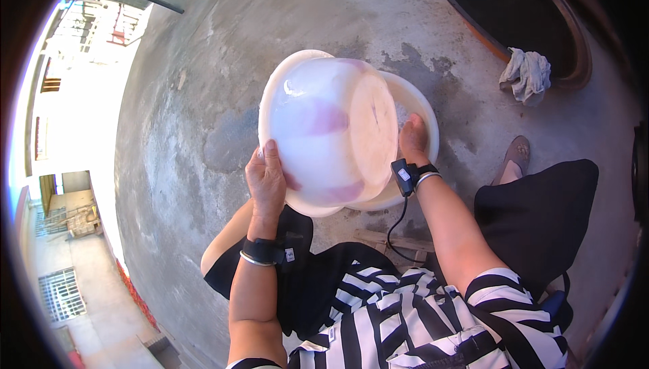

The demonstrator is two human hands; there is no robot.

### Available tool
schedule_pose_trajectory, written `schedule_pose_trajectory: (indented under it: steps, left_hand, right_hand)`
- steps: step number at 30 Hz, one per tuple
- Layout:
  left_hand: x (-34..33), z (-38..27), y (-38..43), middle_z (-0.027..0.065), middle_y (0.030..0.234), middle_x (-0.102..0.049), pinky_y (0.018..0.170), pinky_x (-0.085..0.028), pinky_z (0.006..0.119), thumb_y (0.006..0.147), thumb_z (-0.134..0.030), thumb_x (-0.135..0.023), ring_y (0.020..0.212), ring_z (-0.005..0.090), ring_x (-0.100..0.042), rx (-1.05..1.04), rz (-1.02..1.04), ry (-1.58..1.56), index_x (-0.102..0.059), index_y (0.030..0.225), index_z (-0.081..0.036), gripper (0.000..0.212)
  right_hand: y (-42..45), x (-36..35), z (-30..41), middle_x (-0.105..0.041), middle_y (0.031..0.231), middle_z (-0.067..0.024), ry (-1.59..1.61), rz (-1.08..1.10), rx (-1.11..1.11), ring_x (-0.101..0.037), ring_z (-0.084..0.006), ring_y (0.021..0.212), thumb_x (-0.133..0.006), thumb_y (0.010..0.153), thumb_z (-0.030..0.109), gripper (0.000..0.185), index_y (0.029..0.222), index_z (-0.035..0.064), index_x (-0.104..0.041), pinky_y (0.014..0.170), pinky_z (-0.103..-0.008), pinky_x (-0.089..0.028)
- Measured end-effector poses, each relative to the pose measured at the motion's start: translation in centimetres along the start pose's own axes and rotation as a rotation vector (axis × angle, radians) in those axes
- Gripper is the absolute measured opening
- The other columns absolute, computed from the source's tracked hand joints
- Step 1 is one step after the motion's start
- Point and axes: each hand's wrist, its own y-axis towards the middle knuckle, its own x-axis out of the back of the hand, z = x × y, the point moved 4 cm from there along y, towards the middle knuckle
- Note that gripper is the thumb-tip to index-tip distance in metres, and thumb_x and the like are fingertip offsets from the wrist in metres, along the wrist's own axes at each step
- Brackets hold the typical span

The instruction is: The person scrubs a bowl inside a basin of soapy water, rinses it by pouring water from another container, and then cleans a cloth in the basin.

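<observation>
A white plastic basin with purple patches (324, 125) is tilted on its side, its bottom facing right. My left hand (267, 179) grips its rim at the left, thumb on the outer wall. Beneath it and to the right, a second whitish basin (430, 115) shows its rim and part of its inside. My right hand (413, 138) is over the inside of that second basin, beside the bottom of the tilted one; its fingers are partly hidden, and whether it holds anything is unclear.
A large dark tub (578, 59) stands at the upper right, with a crumpled grey cloth (526, 76) over its rim. The concrete floor (203, 115) has damp patches. Part of a low wooden stool (395, 240) shows between my knees. My shoe (518, 151) is at the right.
</observation>
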Motion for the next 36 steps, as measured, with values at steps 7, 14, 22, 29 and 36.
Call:
schedule_pose_trajectory:
  steps: [7, 14, 22, 29, 36]
  left_hand:
    - [2.3, -0.8, 0.8, 0.0026, 0.053, -0.052, 0.031, -0.036, 0.020, 0.094, -0.029, -0.039, 0.036, 0.0078, -0.046, 0.000, -0.083, 0.084, -0.054, 0.082, 0.003, 0.037]
    - [1.7, -1.0, 0.8, 0.0025, 0.052, -0.052, 0.030, -0.036, 0.019, 0.095, -0.029, -0.037, 0.036, 0.0077, -0.046, 0.044, -0.075, 0.052, -0.053, 0.081, 0.001, 0.036]
    - [0.2, -0.7, 0.1, 0.0033, 0.053, -0.052, 0.030, -0.035, 0.020, 0.095, -0.030, -0.036, 0.034, 0.0084, -0.045, 0.054, -0.013, -0.007, -0.052, 0.081, 0.001, 0.037]
    - [-0.3, -0.2, 0.0, 0.0038, 0.052, -0.052, 0.029, -0.035, 0.020, 0.095, -0.029, -0.035, 0.033, 0.0088, -0.045, 0.020, 0.004, 0.033, -0.051, 0.082, 0.002, 0.037]
    - [-0.6, 0.4, 0.5, 0.0019, 0.049, -0.048, 0.028, -0.034, 0.021, 0.095, -0.029, -0.035, 0.031, 0.0092, -0.042, 0.045, -0.045, -0.013, -0.051, 0.083, 0.001, 0.036]
  right_hand:
    - [-2.6, -2.3, -1.7, -0.054, 0.062, -0.0093, 0.284, 0.527, -0.654, -0.050, -0.0218, 0.051, -0.054, 0.080, 0.030, 0.028, 0.079, 0.0020, -0.057, 0.046, -0.0324, -0.039]
    - [-3.5, -0.1, 18.4, -0.045, 0.052, -0.0005, 0.583, 0.402, 0.087, -0.044, -0.0118, 0.046, -0.040, 0.092, 0.023, 0.034, 0.064, 0.0047, -0.048, 0.046, -0.0258, -0.037]
    - [-7.5, 0.2, 24.4, -0.041, 0.129, -0.0095, -0.026, 0.455, 0.983, -0.031, -0.0280, 0.124, -0.041, 0.088, 0.026, 0.038, 0.123, 0.0135, -0.048, 0.098, -0.0390, -0.026]
    - [-0.4, -4.0, 13.9, -0.032, 0.136, -0.0101, 0.049, 0.445, 0.432, -0.025, -0.0279, 0.128, -0.027, 0.091, 0.044, 0.048, 0.134, 0.0237, -0.029, 0.100, -0.0461, -0.020]
    - [-2.6, -1.6, 5.4, -0.044, 0.123, -0.0224, 0.188, 0.468, -0.141, -0.041, -0.0371, 0.115, -0.030, 0.089, 0.041, 0.055, 0.130, 0.0043, -0.030, 0.097, -0.0392, -0.031]
